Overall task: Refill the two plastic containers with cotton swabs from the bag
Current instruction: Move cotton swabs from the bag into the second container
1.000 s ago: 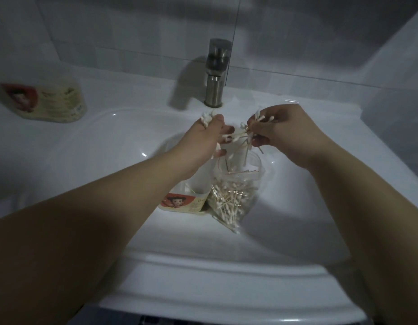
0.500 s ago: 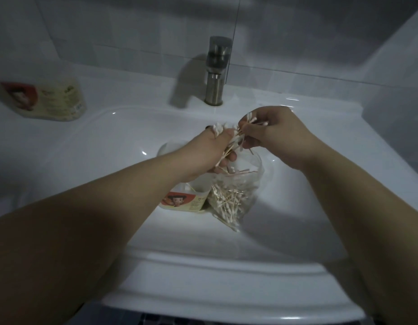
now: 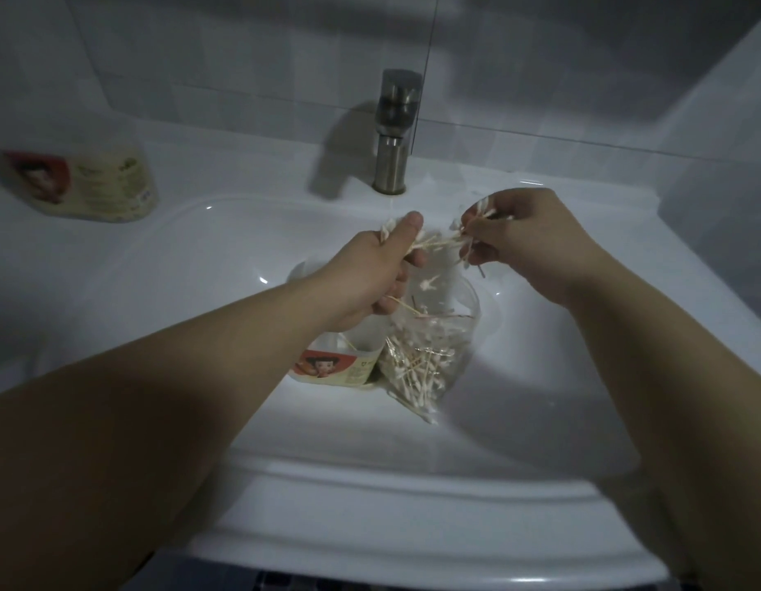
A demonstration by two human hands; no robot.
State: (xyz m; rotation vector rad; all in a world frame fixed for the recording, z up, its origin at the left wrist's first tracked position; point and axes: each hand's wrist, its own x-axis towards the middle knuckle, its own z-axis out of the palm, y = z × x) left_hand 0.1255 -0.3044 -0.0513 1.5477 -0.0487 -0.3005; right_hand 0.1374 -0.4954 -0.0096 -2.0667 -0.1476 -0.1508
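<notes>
A clear plastic bag [image 3: 425,360] of cotton swabs lies open in the white sink basin [image 3: 191,266]. Beside it on the left stands a plastic container [image 3: 336,368] with a red and cream label, partly hidden by my left forearm. My left hand [image 3: 379,270] is above the container and bag, shut on a bunch of cotton swabs [image 3: 434,245]. My right hand [image 3: 528,236] pinches the other ends of swabs in the same bunch, just right of the left hand. A second labelled container [image 3: 84,185] lies on its side on the counter at far left.
A brushed metal faucet [image 3: 396,134] stands behind the basin, directly beyond my hands. White tiled walls close in behind and at the right. The rounded front rim of the sink [image 3: 370,505] runs below my forearms.
My hands met over the bag half a second ago and have now drawn slightly apart, stretching the bunch of swabs between them. A few swabs hang loose below the hands.
</notes>
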